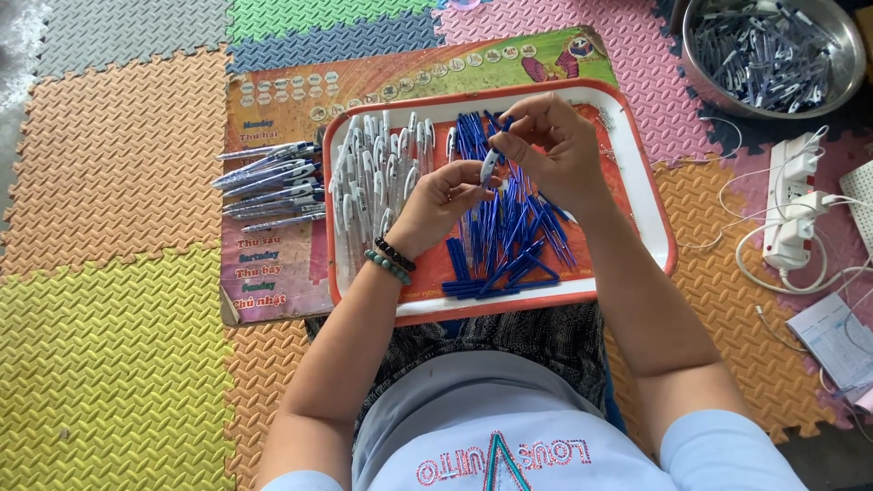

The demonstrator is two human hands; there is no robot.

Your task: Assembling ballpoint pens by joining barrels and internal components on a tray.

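Observation:
My left hand (pixel 443 202) and my right hand (pixel 550 145) meet over an orange-red tray (pixel 655 218) on my lap. Between the fingers of both hands is one white and blue pen part (pixel 489 165), held upright. On the tray's left side lies a heap of white pen barrels (pixel 373 177). Its middle holds a pile of blue pen parts (pixel 509 245). Two bead bracelets (pixel 391 259) circle my left wrist.
Several finished white and blue pens (pixel 268 182) lie on a printed poster (pixel 273 264) left of the tray. A metal bowl (pixel 841 77) of blue-grey parts stands top right. A white power strip (pixel 789 205) with cables lies at right, on coloured foam floor mats (pixel 118 336).

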